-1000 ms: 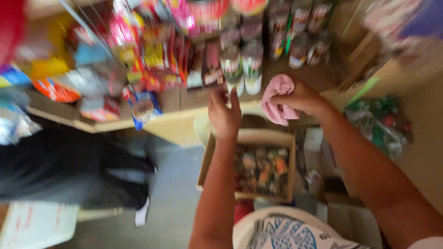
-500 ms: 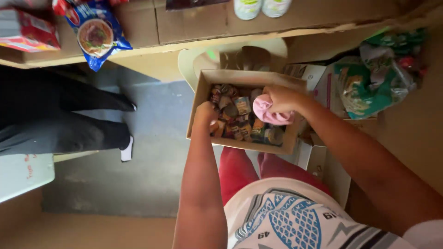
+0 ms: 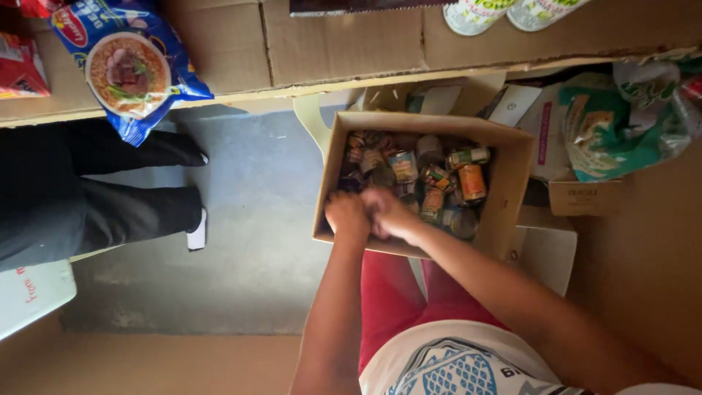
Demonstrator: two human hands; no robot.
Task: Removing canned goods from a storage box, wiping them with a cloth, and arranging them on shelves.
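- The left hand [image 3: 348, 216] and the right hand [image 3: 387, 212] are both down inside an open cardboard box [image 3: 512, 190] that sits on the floor in front of the person's red trousers [image 3: 395, 300].
- The two hands are pressed close together at the near edge of the box, touching or almost so; motion blur hides the fingers, so I cannot tell how far either hand is closed or whether it has hold of anything.
- The box is crowded with small tins and jars [image 3: 431, 183], lying at all angles; an orange-labelled tin [image 3: 472, 181] sits toward the far right side, apart from the hands.
- Judging by how things lie, the work with the box looks to be in its middle: the box is well filled and the hands are in among the contents, with nothing visibly lifted clear of the rim.
- Above the box runs a cardboard-covered shelf [image 3: 329, 44] with a blue noodle packet [image 3: 128, 66] hanging over its edge at the left and two white bottles [image 3: 504, 11] at the top.
- To the right lies a green plastic-wrapped bundle [image 3: 621, 124] beside more boxes.
- At the left, another person's legs in black trousers [image 3: 88, 190] stretch over the grey floor [image 3: 256, 241], well apart from the box.
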